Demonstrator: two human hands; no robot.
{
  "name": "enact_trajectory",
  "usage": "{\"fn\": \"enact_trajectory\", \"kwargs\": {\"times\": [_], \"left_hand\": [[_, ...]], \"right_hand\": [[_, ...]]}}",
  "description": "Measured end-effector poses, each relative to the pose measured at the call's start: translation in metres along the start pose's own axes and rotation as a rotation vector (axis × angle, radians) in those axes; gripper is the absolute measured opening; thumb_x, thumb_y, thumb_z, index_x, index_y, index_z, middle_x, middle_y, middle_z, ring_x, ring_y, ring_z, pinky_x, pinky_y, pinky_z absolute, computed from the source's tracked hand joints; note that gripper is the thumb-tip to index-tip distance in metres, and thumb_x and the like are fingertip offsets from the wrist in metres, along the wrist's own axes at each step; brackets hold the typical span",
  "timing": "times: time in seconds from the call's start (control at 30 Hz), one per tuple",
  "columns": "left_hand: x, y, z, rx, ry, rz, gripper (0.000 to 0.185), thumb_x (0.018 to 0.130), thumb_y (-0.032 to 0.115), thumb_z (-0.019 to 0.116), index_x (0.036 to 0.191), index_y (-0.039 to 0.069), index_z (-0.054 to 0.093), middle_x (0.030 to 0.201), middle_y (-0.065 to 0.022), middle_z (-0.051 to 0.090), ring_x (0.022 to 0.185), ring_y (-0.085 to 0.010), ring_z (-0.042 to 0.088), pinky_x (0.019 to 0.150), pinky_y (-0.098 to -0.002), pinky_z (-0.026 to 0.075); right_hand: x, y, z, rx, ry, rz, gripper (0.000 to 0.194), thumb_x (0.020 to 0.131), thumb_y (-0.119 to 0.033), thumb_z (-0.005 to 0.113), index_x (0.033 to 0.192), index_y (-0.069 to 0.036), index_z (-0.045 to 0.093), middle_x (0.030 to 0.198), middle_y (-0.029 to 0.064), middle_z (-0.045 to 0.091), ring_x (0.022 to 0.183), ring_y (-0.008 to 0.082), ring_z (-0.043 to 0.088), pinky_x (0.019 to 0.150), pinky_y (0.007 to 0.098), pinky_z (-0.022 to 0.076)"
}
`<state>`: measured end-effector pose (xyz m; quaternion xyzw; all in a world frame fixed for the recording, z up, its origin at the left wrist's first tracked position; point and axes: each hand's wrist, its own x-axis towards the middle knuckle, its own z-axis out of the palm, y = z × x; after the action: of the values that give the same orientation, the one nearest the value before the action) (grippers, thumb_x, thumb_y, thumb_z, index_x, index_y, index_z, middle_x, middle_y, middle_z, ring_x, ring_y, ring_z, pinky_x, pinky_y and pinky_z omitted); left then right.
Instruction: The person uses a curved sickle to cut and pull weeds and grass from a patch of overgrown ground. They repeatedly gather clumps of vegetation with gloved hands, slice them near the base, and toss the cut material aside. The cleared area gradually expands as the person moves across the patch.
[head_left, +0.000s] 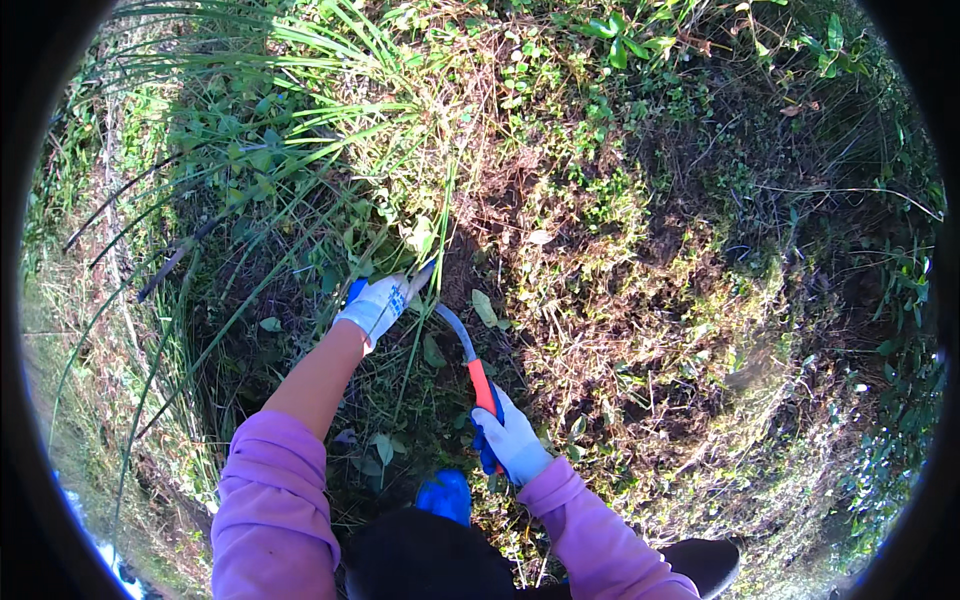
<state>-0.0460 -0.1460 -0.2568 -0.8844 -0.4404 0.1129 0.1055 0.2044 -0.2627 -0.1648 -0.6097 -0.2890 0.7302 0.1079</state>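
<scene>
My right hand (510, 439), in a white and blue work glove, is closed around the orange handle of a sickle (482, 386). The sickle's curved metal blade (459, 330) reaches up and left towards my other hand, its tip end hidden among the stems. My left hand (386, 300), gloved alike, is at the low leafy plants and long green grass blades (445, 232). Its fingers are mostly hidden, so I cannot tell whether they grip any stems. A large clump of long grass (360, 120) spreads above and to the left of it.
Low weeds and dry cut-looking stalks (600, 337) cover the ground on the right. Dark stems (172, 266) slant at the left. A blue shoe tip (444, 495) shows below my hands, and a dark shoe (705, 562) at the lower right. Leafy plants (619, 41) grow at the top.
</scene>
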Motion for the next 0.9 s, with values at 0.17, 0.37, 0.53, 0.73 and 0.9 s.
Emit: {"fn": "enact_trajectory", "kwargs": {"times": [0.17, 0.37, 0.53, 0.73, 0.9], "left_hand": [[0.027, 0.001, -0.016, -0.799, -0.337, -0.473, 0.022, 0.085, 0.025, 0.049, 0.095, 0.010, 0.062, 0.087, -0.0109, 0.061, 0.084, -0.0263, 0.058, 0.070, -0.0352, 0.046], [0.029, 0.007, -0.016, 0.058, -0.504, 0.087, 0.020, 0.080, 0.015, 0.052, 0.096, 0.016, 0.064, 0.095, 0.0008, 0.063, 0.089, -0.0148, 0.060, 0.064, -0.0309, 0.043], [0.029, 0.010, -0.019, 0.248, -0.442, 0.181, 0.019, 0.081, 0.016, 0.052, 0.094, 0.019, 0.066, 0.093, 0.0044, 0.064, 0.087, -0.0138, 0.060, 0.066, -0.0315, 0.043], [0.039, 0.011, -0.040, 0.070, -0.662, 0.079, 0.023, 0.085, 0.017, 0.049, 0.103, 0.015, 0.063, 0.107, 0.0012, 0.063, 0.097, -0.0170, 0.060, 0.069, -0.0338, 0.046], [0.032, 0.004, -0.036, -0.118, -0.529, -0.078, 0.024, 0.085, 0.017, 0.050, 0.107, 0.012, 0.058, 0.097, -0.0011, 0.064, 0.086, -0.0187, 0.061, 0.065, -0.0363, 0.046]], "right_hand": [[-0.013, -0.015, 0.004, 0.143, -0.012, 0.021, 0.049, 0.088, -0.016, 0.052, 0.133, -0.013, 0.034, 0.075, 0.0019, 0.050, 0.049, 0.0102, 0.047, 0.039, 0.0255, 0.0394], [-0.001, -0.007, 0.006, 0.144, 0.023, -0.055, 0.045, 0.087, -0.017, 0.052, 0.130, -0.012, 0.038, 0.068, 0.0018, 0.049, 0.049, 0.0104, 0.047, 0.041, 0.0264, 0.0403], [0.005, 0.016, -0.013, 0.273, 0.004, 0.099, 0.039, 0.087, -0.018, 0.054, 0.123, -0.011, 0.043, 0.064, 0.0024, 0.047, 0.043, 0.0123, 0.046, 0.034, 0.0283, 0.0374], [0.016, 0.027, -0.025, 0.278, -0.018, 0.082, 0.043, 0.087, -0.019, 0.055, 0.128, -0.012, 0.041, 0.068, 0.0009, 0.049, 0.045, 0.0114, 0.047, 0.035, 0.0265, 0.0376], [0.017, 0.035, -0.043, 0.201, -0.041, 0.129, 0.039, 0.089, -0.021, 0.053, 0.126, -0.013, 0.041, 0.066, 0.0031, 0.049, 0.045, 0.0120, 0.047, 0.035, 0.0266, 0.0379]]}}
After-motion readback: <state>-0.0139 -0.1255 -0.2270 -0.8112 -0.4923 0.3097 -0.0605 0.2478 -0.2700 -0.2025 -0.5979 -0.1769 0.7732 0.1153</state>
